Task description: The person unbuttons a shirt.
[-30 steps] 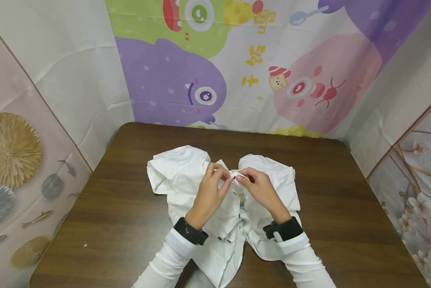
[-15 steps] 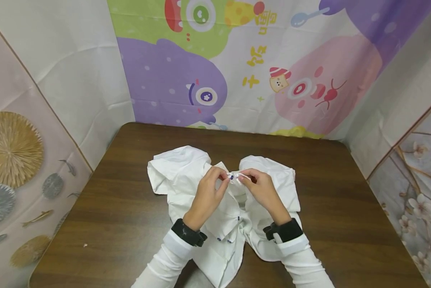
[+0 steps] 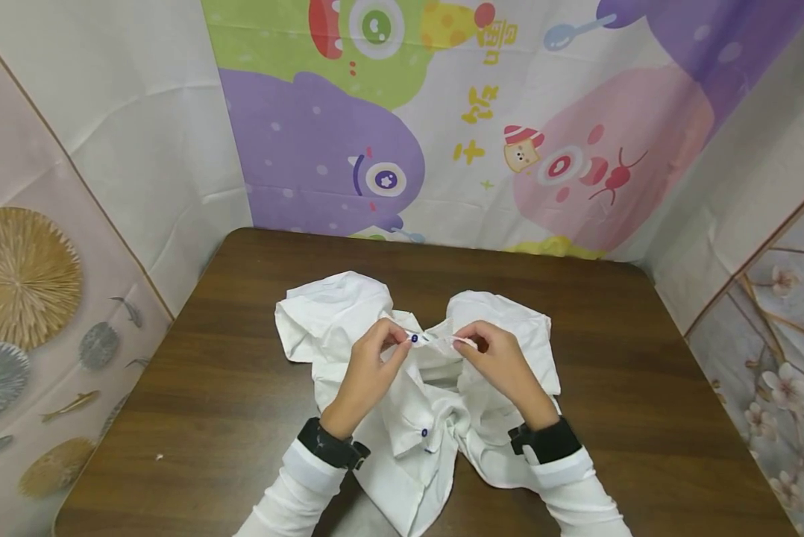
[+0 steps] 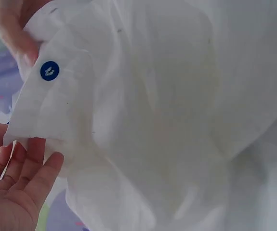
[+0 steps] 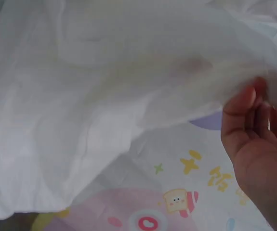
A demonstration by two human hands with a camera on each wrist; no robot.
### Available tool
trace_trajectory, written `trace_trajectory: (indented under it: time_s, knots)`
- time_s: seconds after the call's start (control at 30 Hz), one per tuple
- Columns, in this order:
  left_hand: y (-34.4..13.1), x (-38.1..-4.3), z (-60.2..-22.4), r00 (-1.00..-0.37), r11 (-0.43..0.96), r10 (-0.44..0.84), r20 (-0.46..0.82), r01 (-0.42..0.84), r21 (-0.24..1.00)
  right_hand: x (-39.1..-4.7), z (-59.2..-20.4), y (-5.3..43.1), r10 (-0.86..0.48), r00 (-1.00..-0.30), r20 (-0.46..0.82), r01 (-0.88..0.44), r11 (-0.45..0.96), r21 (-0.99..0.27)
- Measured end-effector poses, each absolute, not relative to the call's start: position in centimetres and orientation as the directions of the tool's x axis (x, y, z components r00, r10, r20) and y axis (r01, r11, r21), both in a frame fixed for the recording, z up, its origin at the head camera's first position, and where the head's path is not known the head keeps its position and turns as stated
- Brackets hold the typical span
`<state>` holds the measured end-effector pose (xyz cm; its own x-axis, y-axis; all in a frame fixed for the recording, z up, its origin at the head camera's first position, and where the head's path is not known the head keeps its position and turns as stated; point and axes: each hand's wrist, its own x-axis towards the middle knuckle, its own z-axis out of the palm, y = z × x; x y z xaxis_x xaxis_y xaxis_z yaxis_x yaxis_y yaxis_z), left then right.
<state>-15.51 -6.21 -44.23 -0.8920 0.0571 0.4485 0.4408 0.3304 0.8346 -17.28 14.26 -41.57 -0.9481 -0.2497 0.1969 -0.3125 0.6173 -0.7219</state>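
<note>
A white shirt [image 3: 348, 306] with dark blue buttons lies spread on the table, its front edges lifted in the middle. My left hand [image 3: 371, 362] pinches one edge beside a blue button [image 3: 414, 338]. In the left wrist view, thumb and fingers of the left hand [image 4: 18, 178] hold the corner of the button strip, below a round blue button [image 4: 49, 70]. My right hand [image 3: 499, 362] pinches the opposite edge, a short gap away. Up close, the right hand [image 5: 258, 125] grips the shirt's cloth [image 5: 95, 86] between thumb and fingertips. Another button [image 3: 424, 432] shows lower on the front.
The shirt rests on a dark brown wooden table [image 3: 194, 418]. Behind it hangs a cartoon-printed cloth [image 3: 469, 201], with pale patterned panels on both sides. A tiny white scrap [image 3: 159, 456] lies at the table's left.
My hands, close together at the upper edge before, have drawn apart and slightly down. The blue button has shifted left with the left hand, and the front opening has widened.
</note>
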Motion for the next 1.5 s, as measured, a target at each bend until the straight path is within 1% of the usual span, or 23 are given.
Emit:
trace_trajectory:
  time_s: [0.07,0.13,0.2,0.27,0.3,0.37,0.47,0.53,0.63,0.77,0.83,0.97,1.03,1.17,1.33,1.5]
  knots:
    - [-6.4,-15.3,-44.6,-0.906,0.286,0.036,0.422,0.414,0.864,-16.9,-41.8,14.5,-0.300,-0.937,0.179,-0.337,0.640,-0.691]
    - [-6.6,-15.0,-44.8,-0.916,0.250,0.012,0.400,0.390,0.886,-16.5,-42.1,14.5,-0.349,-0.927,0.134,-0.347,0.672,-0.654]
    - [-6.6,-14.7,-44.9,-0.923,0.224,-0.011,0.385,0.373,0.900,-15.9,-42.4,14.2,-0.358,-0.930,0.086,-0.335,0.724,-0.603]
    - [-6.6,-14.1,-44.5,-0.924,0.214,-0.021,0.381,0.368,0.905,-15.3,-42.8,13.4,-0.345,-0.935,0.079,-0.334,0.782,-0.526]
    - [-6.6,-13.8,-44.2,-0.923,0.210,-0.020,0.384,0.372,0.904,-15.1,-43.0,13.0,-0.338,-0.935,0.104,-0.345,0.808,-0.477]
    - [-6.5,-13.2,-43.4,-0.919,0.207,-0.013,0.395,0.384,0.900,-14.9,-43.5,12.0,-0.318,-0.926,0.202,-0.373,0.852,-0.366]
    - [-6.4,-12.8,-43.0,-0.907,0.193,0.008,0.422,0.415,0.889,-15.1,-44.0,10.7,-0.319,-0.872,0.372,-0.419,0.879,-0.228]
    - [-6.4,-12.9,-43.7,-0.906,0.182,0.019,0.423,0.419,0.889,-15.6,-44.1,10.1,-0.321,-0.838,0.441,-0.435,0.882,-0.184]
    - [-6.7,-13.3,-45.0,-0.901,0.190,0.043,0.433,0.432,0.881,-16.2,-44.0,9.6,-0.338,-0.811,0.477,-0.453,0.879,-0.148]
    - [-7.2,-13.5,-45.6,-0.878,0.269,0.096,0.469,0.476,0.837,-16.8,-43.5,9.6,-0.379,-0.800,0.465,-0.472,0.876,-0.096]
    - [-7.4,-13.6,-45.6,-0.866,0.318,0.136,0.480,0.497,0.807,-17.1,-43.2,9.7,-0.387,-0.808,0.444,-0.477,0.872,-0.110]
    - [-7.5,-14.0,-45.0,-0.863,0.413,0.190,0.468,0.502,0.760,-17.5,-42.5,9.8,-0.357,-0.836,0.416,-0.474,0.852,-0.222]
    - [-7.4,-14.3,-44.4,-0.870,0.448,0.171,0.463,0.487,0.750,-17.6,-42.2,9.9,-0.340,-0.844,0.415,-0.472,0.838,-0.274]
    - [-6.6,-15.4,-43.1,-0.870,0.507,0.106,0.482,0.464,0.726,-17.8,-41.5,10.1,-0.336,-0.838,0.429,-0.489,0.811,-0.321]
    - [-5.6,-17.0,-42.1,-0.867,0.614,0.136,0.480,0.454,0.645,-17.7,-40.8,10.1,-0.355,-0.823,0.444,-0.534,0.751,-0.389]
    - [-5.2,-17.3,-41.6,-0.902,0.654,0.107,0.418,0.380,0.654,-17.6,-40.3,10.1,-0.344,-0.838,0.423,-0.526,0.714,-0.462]
